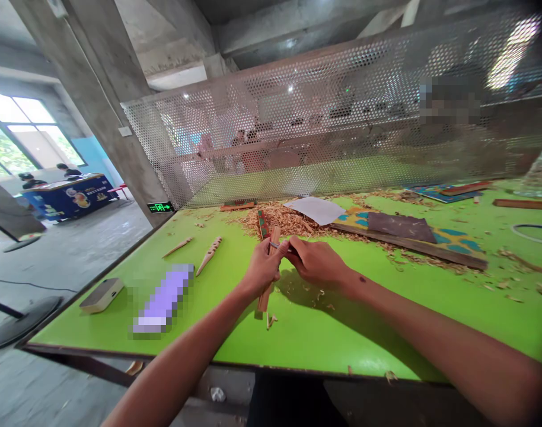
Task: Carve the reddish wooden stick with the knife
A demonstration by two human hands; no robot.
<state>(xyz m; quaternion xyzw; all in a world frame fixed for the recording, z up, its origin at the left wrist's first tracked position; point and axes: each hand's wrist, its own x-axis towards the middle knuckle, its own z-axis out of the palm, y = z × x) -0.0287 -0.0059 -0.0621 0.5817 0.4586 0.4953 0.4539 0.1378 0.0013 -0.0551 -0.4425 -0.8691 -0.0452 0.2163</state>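
Note:
My left hand (264, 264) is closed around a reddish-brown wooden strip (264, 299), which pokes out above and below the fingers. My right hand (318, 261) meets it at the thumb, its fingers wrapped round a carving knife whose short grey blade (274, 244) lies across the strip; the handle is hidden in the fist. Just beyond, a narrow painted strip (262, 224) in green and red lies partly behind the hands. Pale wood shavings (289, 219) are heaped past my hands. On the left rest a carved, notched wooden stick (209, 255) and a thinner pointed stick (177, 247).
The green table (226, 332) also bears a blurred phone (164, 299), a pale-edged block (102, 295), white paper (314, 210), a long painted board (458, 246) and brown sandpaper-like sheet (399, 228). A perforated metal screen (319, 136) borders the far edge. Someone sits behind it.

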